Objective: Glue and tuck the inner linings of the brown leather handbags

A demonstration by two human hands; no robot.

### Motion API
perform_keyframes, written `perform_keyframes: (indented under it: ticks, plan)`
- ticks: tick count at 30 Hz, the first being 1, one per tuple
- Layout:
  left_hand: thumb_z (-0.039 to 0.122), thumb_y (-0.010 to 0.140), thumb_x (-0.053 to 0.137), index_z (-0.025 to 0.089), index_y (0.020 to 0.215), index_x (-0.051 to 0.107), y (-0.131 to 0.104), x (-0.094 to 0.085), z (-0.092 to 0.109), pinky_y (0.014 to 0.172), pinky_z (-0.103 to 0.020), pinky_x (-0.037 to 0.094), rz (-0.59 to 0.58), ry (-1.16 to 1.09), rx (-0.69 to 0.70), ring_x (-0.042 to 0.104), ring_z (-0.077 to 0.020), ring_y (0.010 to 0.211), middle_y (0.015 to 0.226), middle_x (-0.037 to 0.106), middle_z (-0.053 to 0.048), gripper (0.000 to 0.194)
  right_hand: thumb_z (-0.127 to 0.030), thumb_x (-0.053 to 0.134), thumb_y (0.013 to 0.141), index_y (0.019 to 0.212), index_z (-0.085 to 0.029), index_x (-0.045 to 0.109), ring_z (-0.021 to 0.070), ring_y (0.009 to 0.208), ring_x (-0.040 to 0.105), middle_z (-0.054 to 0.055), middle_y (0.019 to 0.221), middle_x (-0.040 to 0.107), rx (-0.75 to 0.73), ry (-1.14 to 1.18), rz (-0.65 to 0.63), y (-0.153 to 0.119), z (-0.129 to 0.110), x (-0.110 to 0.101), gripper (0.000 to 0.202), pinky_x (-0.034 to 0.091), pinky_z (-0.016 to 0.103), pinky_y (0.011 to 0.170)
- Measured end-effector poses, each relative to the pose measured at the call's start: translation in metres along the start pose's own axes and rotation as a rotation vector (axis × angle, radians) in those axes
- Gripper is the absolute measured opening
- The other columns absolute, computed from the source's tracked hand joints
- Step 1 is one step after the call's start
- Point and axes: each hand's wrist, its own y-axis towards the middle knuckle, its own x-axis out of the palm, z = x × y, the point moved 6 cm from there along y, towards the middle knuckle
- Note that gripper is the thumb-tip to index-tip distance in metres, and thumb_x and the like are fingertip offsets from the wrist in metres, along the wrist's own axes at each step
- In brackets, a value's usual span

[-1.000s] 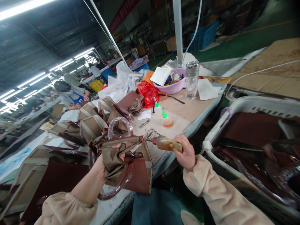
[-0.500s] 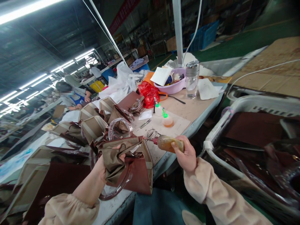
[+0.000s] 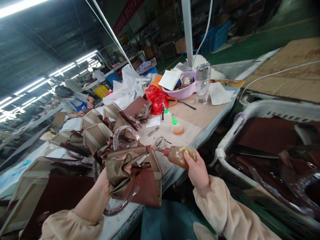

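A brown handbag (image 3: 147, 186) leans at the table's front edge, its olive lining (image 3: 116, 178) pulled out. My left hand (image 3: 107, 180) is closed on that lining, with part of the hand hidden by the cloth. In my right hand (image 3: 197, 168) is a squeeze bottle (image 3: 178, 156) of amber liquid, held nearly level. Its red nozzle points left, and the thin tip is at the bag's upper edge; whether it touches I cannot tell. Just behind the bottle lie scissors (image 3: 161, 142). A plastic-wrapped handle (image 3: 125, 133) rises behind the bag.
More handbags (image 3: 97, 136) stand in rows on the left. Farther back are green-capped bottles (image 3: 177, 128), a red plastic bag (image 3: 157, 100), a lilac basin (image 3: 183, 93) and a glass flask (image 3: 203, 86). A white crate (image 3: 222, 143) holds brown pieces at right. A co-worker (image 3: 75, 103) sits far left.
The squeeze bottle has turned slightly in my right hand, and its tip stays by the bag's edge. My left hand keeps hold of the lining. The whole view has shifted a little.
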Motion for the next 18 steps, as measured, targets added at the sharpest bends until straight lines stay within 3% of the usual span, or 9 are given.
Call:
perform_keyframes:
  ticks: [6, 11, 15, 18]
  plan:
    - [0.007, 0.084, 0.04, 0.013, 0.073, 0.05, -0.002, 0.002, -0.001, 0.032, -0.013, 0.037, -0.004, -0.033, -0.034, 0.042, -0.0061, 0.037, 0.051, 0.044, 0.001, 0.016, -0.043, 0.069, 0.071, 0.091, -0.02, 0.06, 0.0122, 0.063, 0.053, -0.002, 0.074, 0.059, 0.152, 0.15, -0.015, -0.007, 0.007, 0.006, 0.031, 0.043, 0.024, 0.056]
    - [0.006, 0.084, 0.04, 0.013, 0.08, 0.054, -0.003, -0.001, 0.0, 0.033, -0.013, 0.039, 0.07, -0.068, -0.026, 0.041, -0.0058, 0.037, 0.054, 0.048, 0.0, 0.016, -0.043, 0.074, 0.066, 0.086, -0.02, 0.058, 0.0094, 0.055, 0.05, -0.003, 0.073, 0.059, 0.32, 0.24, -0.017, -0.019, 0.004, 0.013, 0.035, 0.037, 0.02, 0.044]
    - [0.01, 0.085, 0.041, 0.014, 0.077, 0.053, -0.001, -0.004, -0.004, 0.032, -0.013, 0.039, 0.008, -0.066, -0.095, 0.042, -0.0062, 0.039, 0.054, 0.046, 0.0, 0.014, -0.047, 0.074, 0.063, 0.091, -0.02, 0.057, 0.0099, 0.052, 0.05, -0.002, 0.072, 0.059, 0.425, 0.216, -0.013, -0.026, 0.007, 0.011, 0.042, 0.033, 0.018, 0.038]
    - [0.01, 0.085, 0.042, 0.014, 0.076, 0.051, -0.002, -0.004, -0.003, 0.032, -0.013, 0.038, -0.019, -0.063, -0.082, 0.042, -0.006, 0.039, 0.055, 0.046, 0.0, 0.013, -0.048, 0.073, 0.063, 0.093, -0.021, 0.056, 0.0101, 0.052, 0.051, -0.003, 0.072, 0.058, 0.42, 0.213, 0.02, -0.024, 0.012, 0.006, 0.044, 0.033, 0.017, 0.037]
